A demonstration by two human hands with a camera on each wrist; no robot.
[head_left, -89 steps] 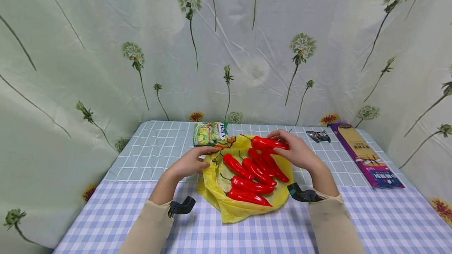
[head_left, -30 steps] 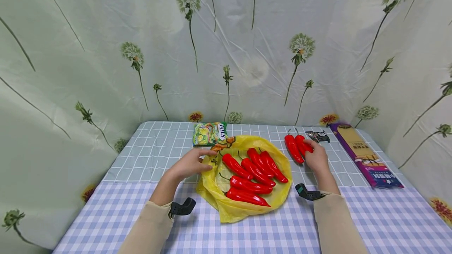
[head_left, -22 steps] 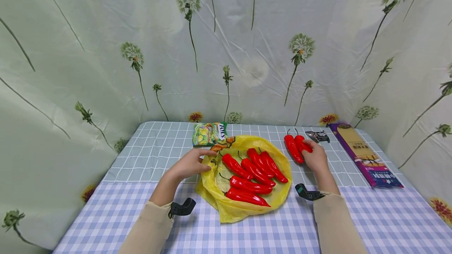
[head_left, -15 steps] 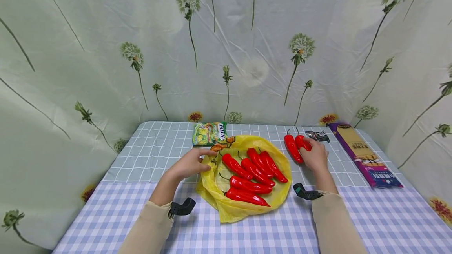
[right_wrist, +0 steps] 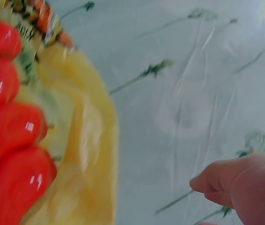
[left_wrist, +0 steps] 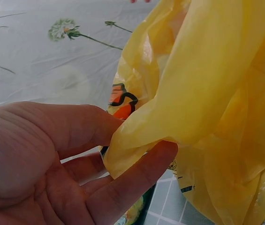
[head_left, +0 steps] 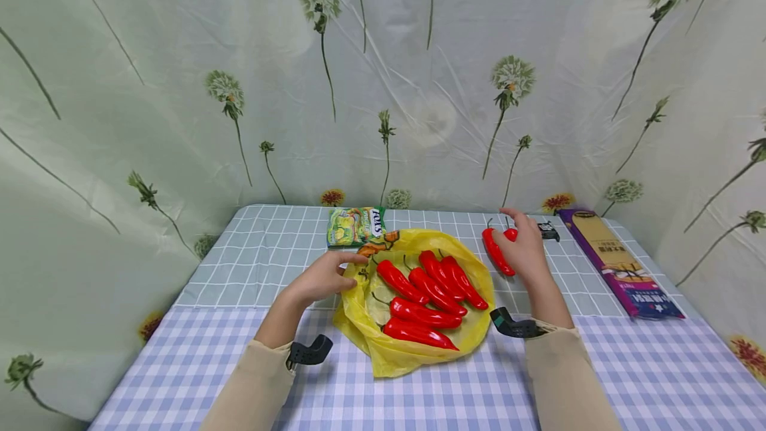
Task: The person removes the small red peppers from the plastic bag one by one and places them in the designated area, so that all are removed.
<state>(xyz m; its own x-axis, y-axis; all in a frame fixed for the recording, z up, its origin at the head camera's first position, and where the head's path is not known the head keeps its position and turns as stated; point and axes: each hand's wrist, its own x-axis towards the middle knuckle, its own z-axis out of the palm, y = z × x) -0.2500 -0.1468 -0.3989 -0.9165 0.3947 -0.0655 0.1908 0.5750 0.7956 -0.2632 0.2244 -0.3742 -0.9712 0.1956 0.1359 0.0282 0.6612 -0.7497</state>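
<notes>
A yellow plastic bag point(head_left: 391, 363) lies spread open in the middle of the table, with several glossy red chili peppers point(head_left: 423, 314) inside it. My left hand point(head_left: 320, 279) pinches the bag's left edge; the left wrist view has the thin film point(left_wrist: 184, 93) between thumb and fingers. Right of the bag, one red pepper point(head_left: 498, 255) rests on the cloth, a second pepper point(head_left: 511, 234) beside it. My right hand point(head_left: 526, 250) is over that second pepper and hides most of it, fingers spread and extended. In the right wrist view that hand point(right_wrist: 249, 187) shows at the lower right corner.
A green snack packet point(head_left: 353, 226) lies behind the bag. Right of my right hand are a small black packet point(head_left: 548, 231) and a long purple package point(head_left: 619, 261). A floral curtain point(head_left: 383, 85) hangs behind the table point(head_left: 263, 245).
My right hand carried a red pepper from above the bag to the table beside another pepper, then let go, its fingers spreading and lifting. My left hand has stayed at the bag's edge.
</notes>
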